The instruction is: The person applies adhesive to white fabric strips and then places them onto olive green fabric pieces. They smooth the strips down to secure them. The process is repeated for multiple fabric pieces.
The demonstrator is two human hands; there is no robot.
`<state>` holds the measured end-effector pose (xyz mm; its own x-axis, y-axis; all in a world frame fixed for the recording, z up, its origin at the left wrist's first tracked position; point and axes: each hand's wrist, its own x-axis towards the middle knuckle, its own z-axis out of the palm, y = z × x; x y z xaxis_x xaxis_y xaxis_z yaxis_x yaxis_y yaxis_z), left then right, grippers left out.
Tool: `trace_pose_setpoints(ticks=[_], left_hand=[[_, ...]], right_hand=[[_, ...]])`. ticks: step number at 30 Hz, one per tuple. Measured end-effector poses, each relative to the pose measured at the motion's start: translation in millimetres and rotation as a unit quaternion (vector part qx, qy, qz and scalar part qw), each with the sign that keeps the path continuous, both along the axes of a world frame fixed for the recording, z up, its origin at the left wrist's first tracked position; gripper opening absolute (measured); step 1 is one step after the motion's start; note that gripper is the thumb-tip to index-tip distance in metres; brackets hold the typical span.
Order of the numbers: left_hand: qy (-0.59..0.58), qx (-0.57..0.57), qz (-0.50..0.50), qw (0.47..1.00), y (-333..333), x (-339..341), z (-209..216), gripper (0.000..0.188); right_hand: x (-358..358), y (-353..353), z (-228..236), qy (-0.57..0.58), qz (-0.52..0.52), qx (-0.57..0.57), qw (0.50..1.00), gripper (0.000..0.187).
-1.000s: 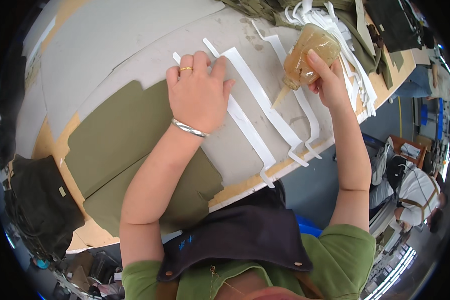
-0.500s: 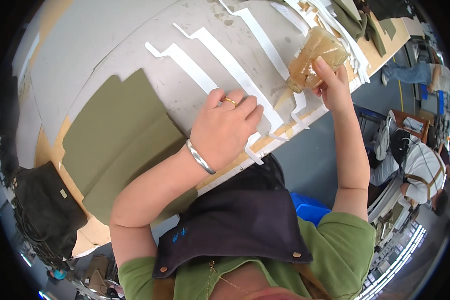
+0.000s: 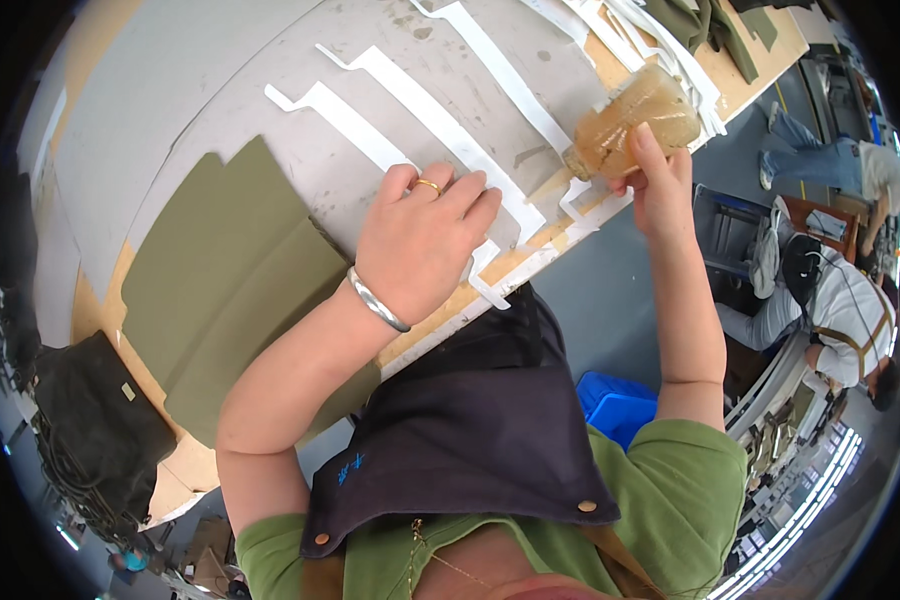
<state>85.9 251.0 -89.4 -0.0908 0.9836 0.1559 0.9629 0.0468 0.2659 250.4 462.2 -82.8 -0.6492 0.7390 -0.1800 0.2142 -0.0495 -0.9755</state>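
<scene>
My right hand (image 3: 660, 180) grips a clear, glue-smeared squeeze bottle (image 3: 635, 120) with amber contents. The bottle is tilted, its pale pointed nozzle aimed down and left, close to the lower end of a long white strip (image 3: 440, 125); whether the tip touches cannot be told. My left hand (image 3: 420, 225) lies over the lower part of a neighbouring white strip (image 3: 345, 122), fingers bent and slightly apart, thumb hidden. That strip's narrow tail reaches past the table edge. Another white strip (image 3: 495, 70) lies farther right, partly behind the bottle.
Olive-green fabric pieces (image 3: 220, 270) lie left of my left hand on the grey-topped table (image 3: 260, 60). White strips (image 3: 670, 50) are heaped at the far right. A black bag (image 3: 100, 420) sits at left, a blue bin (image 3: 618, 405) below the table edge. Other people are at right.
In the picture, the table, the strips and both hands have shifted slightly left and up. The bottle is still in my right hand, its nozzle still near the long strip's lower end.
</scene>
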Motion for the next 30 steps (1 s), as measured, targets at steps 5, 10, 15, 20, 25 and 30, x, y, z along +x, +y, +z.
trace_pose_setpoints(ticks=[5, 10, 15, 20, 25, 30], left_hand=[[-0.007, -0.004, 0.001, 1.000, -2.5, 0.2, 0.2, 0.041], [-0.004, -0.013, -0.002, 1.000, -1.4, 0.3, 1.4, 0.042], [-0.003, -0.013, -0.002, 1.000, -0.3, 0.4, 2.2, 0.043], [-0.005, -0.010, -0.001, 1.000, 0.3, 0.1, 1.6, 0.043], [-0.014, -0.010, -0.002, 1.000, 0.3, -1.4, 0.5, 0.043], [-0.057, -0.005, -0.006, 0.998, 1.8, -3.1, 5.3, 0.044]], right_hand=[[21.1, -9.8, 1.0, -0.001, -0.028, -0.021, 0.999, 0.044], [17.5, -32.9, 3.3, 0.031, -0.057, -0.051, 0.997, 0.042], [15.3, -32.6, 4.1, 0.020, -0.012, -0.043, 0.999, 0.044], [18.3, -25.8, 6.1, 0.024, 0.018, -0.039, 0.999, 0.042], [40.0, -16.4, 12.4, -0.024, 0.063, -0.032, 0.997, 0.048], [86.0, 18.8, -0.1, 0.277, 0.022, -0.269, 0.922, 0.089]])
